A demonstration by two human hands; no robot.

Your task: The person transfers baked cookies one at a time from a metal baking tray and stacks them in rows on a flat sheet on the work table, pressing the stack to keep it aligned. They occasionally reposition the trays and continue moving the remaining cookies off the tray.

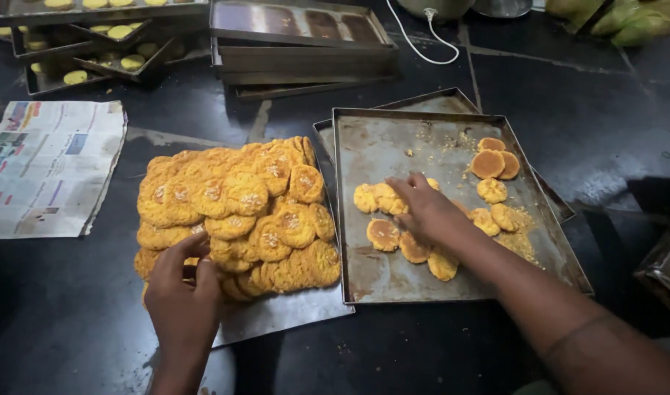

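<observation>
While fingers (407, 189) touching them, cookies (382, 199) on tray (393, 143)

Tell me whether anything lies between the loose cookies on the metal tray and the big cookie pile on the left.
Only the tray's raised rim separates the loose cookies under the right hand from the cookie pile. The left hand rests at the pile's near edge, out of that path.

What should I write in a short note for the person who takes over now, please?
Left hand: fingers on the near edge of the cookie heap, which lies on a flat sheet.
Right hand: open, reaching onto loose cookies on the baking tray.
Done: most cookies are heaped.
Left: about a dozen cookies, some upside down, and crumbs on the tray.
</observation>
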